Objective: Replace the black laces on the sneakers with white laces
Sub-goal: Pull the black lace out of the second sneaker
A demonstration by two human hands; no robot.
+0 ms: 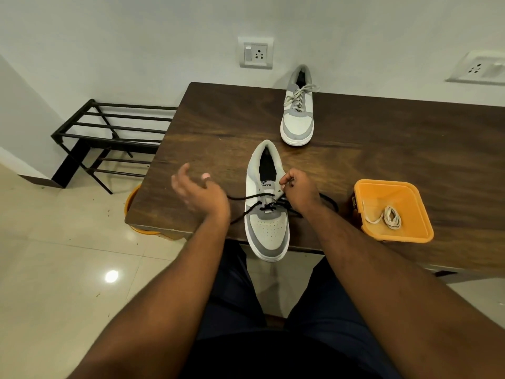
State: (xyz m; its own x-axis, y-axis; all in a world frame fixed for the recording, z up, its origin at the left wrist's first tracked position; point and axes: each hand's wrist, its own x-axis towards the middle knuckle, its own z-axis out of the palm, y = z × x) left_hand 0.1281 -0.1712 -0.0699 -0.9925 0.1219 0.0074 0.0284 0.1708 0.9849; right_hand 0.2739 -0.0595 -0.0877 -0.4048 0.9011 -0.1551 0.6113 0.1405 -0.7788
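Black lace (247,198): half-threaded through near sneaker (267,214) at bench (218,124) edge, toe toward the person, lying crosswise. Right hand (299,191) pinches it at the upper eyelets; left hand (199,192) apart, fingers spread, left of the sneaker, empty.

1 head-worn wide-angle view, forward and down, close over the table (382,138) edge.

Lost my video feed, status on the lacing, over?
Left hand open, off the near sneaker. Right hand pinching black lace at upper eyelets. White lace waiting in orange tub. Nothing blocking.
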